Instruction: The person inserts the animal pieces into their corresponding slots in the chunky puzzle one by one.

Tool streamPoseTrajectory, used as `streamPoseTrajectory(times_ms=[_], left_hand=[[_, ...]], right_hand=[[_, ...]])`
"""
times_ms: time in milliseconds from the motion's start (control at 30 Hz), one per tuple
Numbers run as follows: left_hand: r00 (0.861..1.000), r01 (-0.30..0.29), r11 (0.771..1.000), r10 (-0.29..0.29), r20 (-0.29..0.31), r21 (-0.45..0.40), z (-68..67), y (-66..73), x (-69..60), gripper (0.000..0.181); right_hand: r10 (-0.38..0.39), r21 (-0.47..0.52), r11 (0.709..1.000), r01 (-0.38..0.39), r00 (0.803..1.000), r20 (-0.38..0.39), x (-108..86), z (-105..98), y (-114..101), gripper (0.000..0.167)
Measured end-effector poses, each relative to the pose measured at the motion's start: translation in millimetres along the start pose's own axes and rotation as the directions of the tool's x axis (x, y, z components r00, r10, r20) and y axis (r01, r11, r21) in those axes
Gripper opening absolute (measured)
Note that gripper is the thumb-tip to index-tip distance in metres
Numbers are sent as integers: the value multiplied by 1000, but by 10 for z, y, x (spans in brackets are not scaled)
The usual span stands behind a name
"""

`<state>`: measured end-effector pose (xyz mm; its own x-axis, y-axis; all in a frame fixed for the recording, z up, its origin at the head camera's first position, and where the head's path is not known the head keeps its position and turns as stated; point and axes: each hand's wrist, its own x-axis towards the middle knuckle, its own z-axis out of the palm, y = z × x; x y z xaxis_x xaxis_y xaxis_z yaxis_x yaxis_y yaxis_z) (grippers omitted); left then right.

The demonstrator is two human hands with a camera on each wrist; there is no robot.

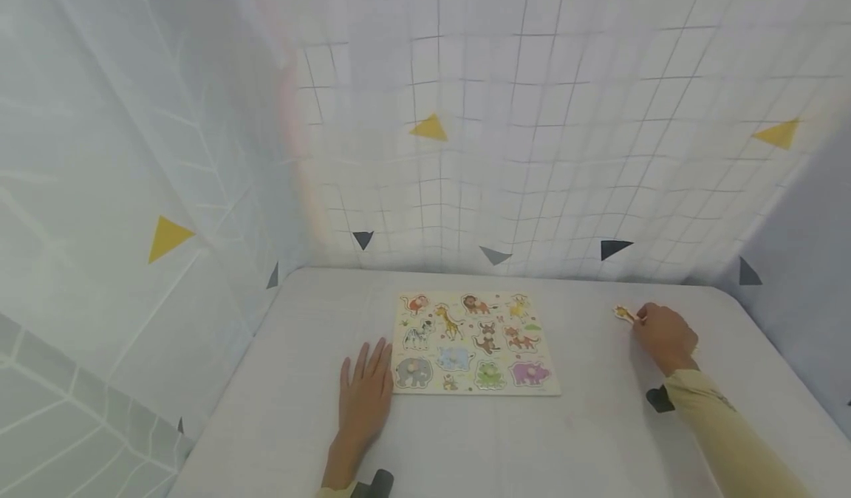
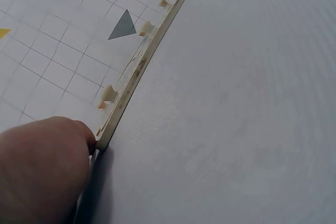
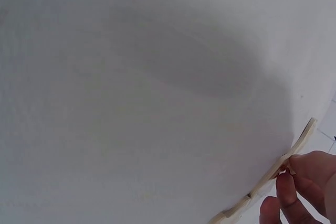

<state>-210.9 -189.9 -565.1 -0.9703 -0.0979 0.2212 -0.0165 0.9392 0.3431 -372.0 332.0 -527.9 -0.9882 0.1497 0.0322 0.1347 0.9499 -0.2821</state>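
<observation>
My right hand (image 1: pixel 665 335) pinches a giraffe puzzle piece (image 1: pixel 623 312) at the table's right side. In the right wrist view the wooden piece (image 3: pixel 265 178) is seen edge-on, with thumb and fingers at its middle. An animal puzzle board (image 1: pixel 472 399) lies flat in the middle of the table. Palm down with fingers straight, my left hand (image 1: pixel 367 394) rests at the board's left edge. The left wrist view shows the thumb side of that hand touching the board's corner (image 2: pixel 102 142).
Knobs stand up from the elephant (image 1: pixel 414 373), frog (image 1: pixel 490 374) and purple hippo (image 1: pixel 530 373) on the board's near row. A white table (image 1: pixel 465 446) holds everything. Behind it hangs a white gridded cloth (image 1: pixel 479 165) with yellow and grey triangles.
</observation>
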Motion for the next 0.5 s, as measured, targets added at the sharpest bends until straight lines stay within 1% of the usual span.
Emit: streamPoseTrajectory(times_ms=[200,367,500], left_hand=[[1000,0,1000,0,-2,10,24,-10,8,51],[1000,-1,1000,1,3,10,34,-20,15,51],[1000,-2,1000,2,6,14,20,-20,12,51]], right_hand=[[-14,-9,1000,14,999,-44,-22,12,-13,28],[-61,-5,998,60,991,-115,-46,31,-61,25],[-101,19,994,105,983,-151,-52,30,-164,25]])
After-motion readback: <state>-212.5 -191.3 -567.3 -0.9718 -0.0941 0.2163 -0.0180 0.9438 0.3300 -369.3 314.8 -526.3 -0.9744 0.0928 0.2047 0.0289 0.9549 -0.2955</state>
